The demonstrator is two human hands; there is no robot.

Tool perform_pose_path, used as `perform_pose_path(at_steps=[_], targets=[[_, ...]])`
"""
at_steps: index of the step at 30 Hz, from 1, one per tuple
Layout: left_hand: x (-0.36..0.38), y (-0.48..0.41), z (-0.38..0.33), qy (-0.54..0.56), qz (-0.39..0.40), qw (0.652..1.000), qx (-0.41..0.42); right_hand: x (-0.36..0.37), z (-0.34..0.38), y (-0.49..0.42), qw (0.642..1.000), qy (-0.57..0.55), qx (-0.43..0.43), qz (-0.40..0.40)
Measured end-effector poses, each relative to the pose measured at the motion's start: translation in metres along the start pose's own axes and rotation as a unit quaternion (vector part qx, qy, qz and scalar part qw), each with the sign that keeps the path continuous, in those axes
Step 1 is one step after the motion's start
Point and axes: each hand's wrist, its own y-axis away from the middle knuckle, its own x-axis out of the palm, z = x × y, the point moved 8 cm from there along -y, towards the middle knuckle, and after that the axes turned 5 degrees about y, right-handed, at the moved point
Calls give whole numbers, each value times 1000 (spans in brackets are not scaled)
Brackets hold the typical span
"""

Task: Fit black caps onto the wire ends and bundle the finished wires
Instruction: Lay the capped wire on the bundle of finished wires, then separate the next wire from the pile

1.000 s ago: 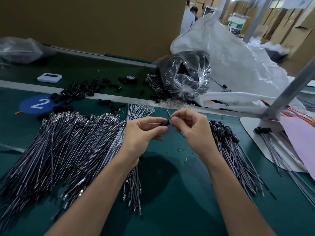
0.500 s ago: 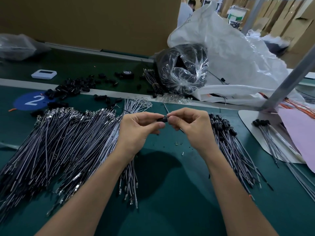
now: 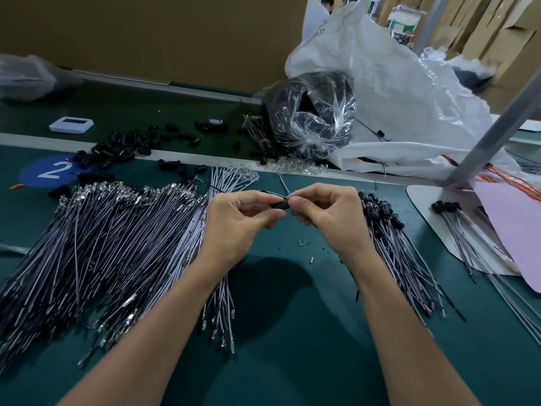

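Observation:
My left hand (image 3: 238, 222) pinches a small black cap (image 3: 281, 205) above the green table. My right hand (image 3: 328, 215) pinches a thin grey wire (image 3: 283, 186) right at the cap; its far end runs up and away. A big fan of uncapped grey wires (image 3: 102, 244) with metal ends lies on the left, partly under my left forearm. Capped wires (image 3: 392, 230) lie in a pile just right of my right hand. Loose black caps (image 3: 123, 146) are scattered at the back left.
A clear bag of black parts (image 3: 313, 112) and a large white sack (image 3: 395, 92) stand behind. A grey post (image 3: 497, 124) on a white base (image 3: 424, 206) rises at the right, with a few capped wires (image 3: 456, 218) and pink sheet (image 3: 515, 224). A white device (image 3: 71, 125) lies back left.
Both hands have stayed together at the cap and wire, with only small finger shifts. The view has tilted down slightly.

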Motion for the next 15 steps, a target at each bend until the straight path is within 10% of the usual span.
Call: perform_pose_path(at_steps=[15], targets=[[1,-2,4,27,37,999,-18,3,3,2,998,0,-37,56]])
